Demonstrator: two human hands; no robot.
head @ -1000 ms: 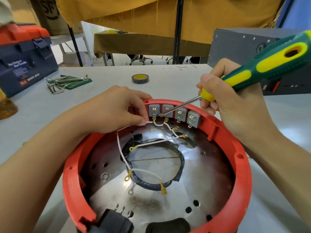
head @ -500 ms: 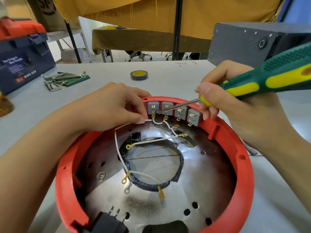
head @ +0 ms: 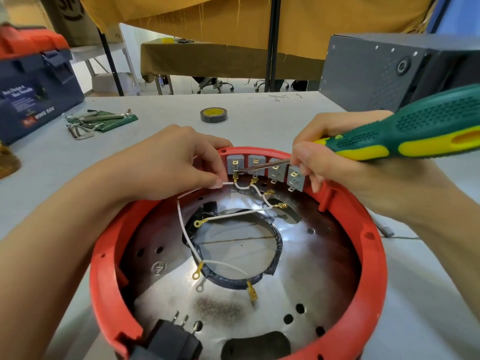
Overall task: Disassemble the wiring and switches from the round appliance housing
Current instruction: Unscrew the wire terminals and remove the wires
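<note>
One round red plastic appliance housing (head: pixel 374 255) with a shiny metal floor lies open on the pale grey counter (head: pixel 161 110), near the front edge. Four small grey switches (head: pixel 265 170) sit side by side along its far inner wall, each with brass tabs. Thin white wires (head: pixel 181 224) tipped with brass terminals trail across the housing floor around its central round opening; I count two ring terminals and at least two spade terminals lying loose.

The left hand (head: pixel 166 165) rests on the far left rim and pinches one white wire between thumb and fingertip, just beside the leftmost switch. The right hand (head: pixel 345 165) grips one green and yellow screwdriver (head: pixel 405 141), its metal tip touching the leftmost switch's terminal.

One black plug block (head: pixel 166 341) with metal prongs sits at the housing's near edge.

Further back on the counter lie one roll of black tape (head: pixel 213 114), one set of metal hex keys on a green pouch (head: pixel 101 119), one dark blue toolbox with an orange lid (head: pixel 33 81) at the left, and one grey perforated metal case (head: pixel 384 71) at the right. Behind hangs mustard-yellow cloth (head: pixel 233 16), with a cloth-covered table beneath it.
</note>
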